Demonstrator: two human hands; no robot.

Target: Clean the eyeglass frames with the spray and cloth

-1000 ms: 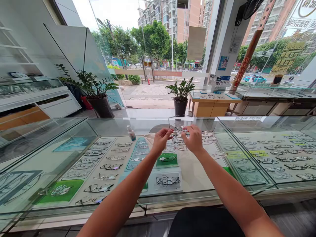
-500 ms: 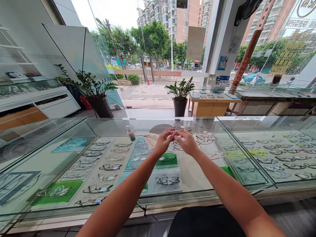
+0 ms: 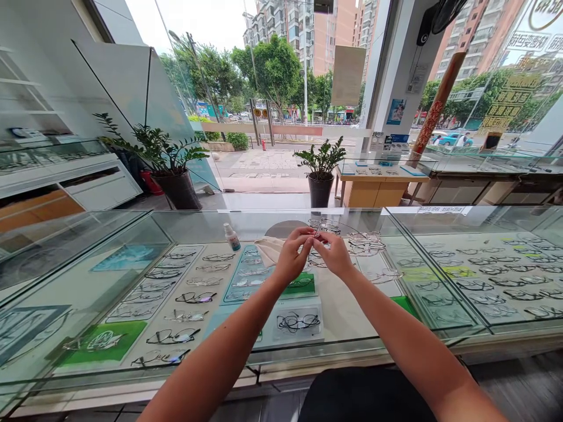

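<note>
Above the glass counter, my left hand (image 3: 294, 253) and my right hand (image 3: 332, 251) meet at the fingertips. Both are closed in a pinch on a thin-framed pair of eyeglasses (image 3: 318, 227). A slim part of the frame rises above the fingers; the rest is mostly hidden by my hands or blends with the glasses behind. To the left of my left hand lies a beige cloth (image 3: 268, 251), and past it stands a small spray bottle (image 3: 231, 237). Several loose eyeglasses (image 3: 366, 243) lie to the right of my right hand.
The glass display counter (image 3: 211, 221) runs across in front of me, with rows of eyeglasses (image 3: 197, 298) inside. A round grey patch (image 3: 281, 228) shows behind my hands. Beyond the counter stand potted plants (image 3: 320, 186) and a wooden display table (image 3: 373, 190).
The eyeglasses have turned a little in my fingers: the upright slim part now leans to the right. My hands stay in nearly the same place.
</note>
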